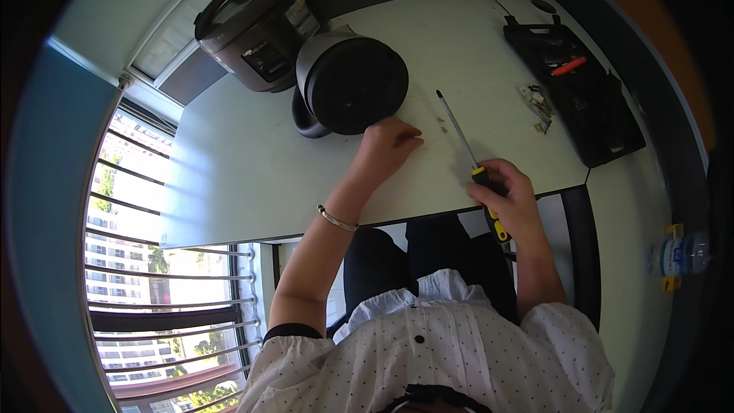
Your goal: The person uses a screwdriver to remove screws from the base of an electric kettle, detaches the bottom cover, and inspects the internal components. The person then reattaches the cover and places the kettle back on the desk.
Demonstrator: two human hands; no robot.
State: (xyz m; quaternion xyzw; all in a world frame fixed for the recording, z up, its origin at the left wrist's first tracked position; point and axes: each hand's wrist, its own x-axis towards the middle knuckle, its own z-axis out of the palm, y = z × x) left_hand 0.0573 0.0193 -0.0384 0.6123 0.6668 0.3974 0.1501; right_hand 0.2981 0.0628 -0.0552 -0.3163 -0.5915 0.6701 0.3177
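My right hand (508, 195) is closed round the yellow-and-black handle of a screwdriver (460, 134). Its long metal shaft slants up and to the left over the table, the tip clear of any object. My left hand (388, 147) has its fingers curled together just in front of a grey, kettle-like appliance (358, 84); whatever they pinch, if anything, is too small to see. That appliance lies on its side, round black base facing me. A few tiny pieces, perhaps screws (443, 125), lie on the tabletop right of my left hand.
Behind the appliance stands a brown-grey rice cooker (264, 30). An open black tool case (585, 99) with a red-handled tool (569, 66) lies at the right, small metal parts (537, 107) beside it. Far right is a plastic bottle (683, 254). The white table (252, 183) ends before my lap.
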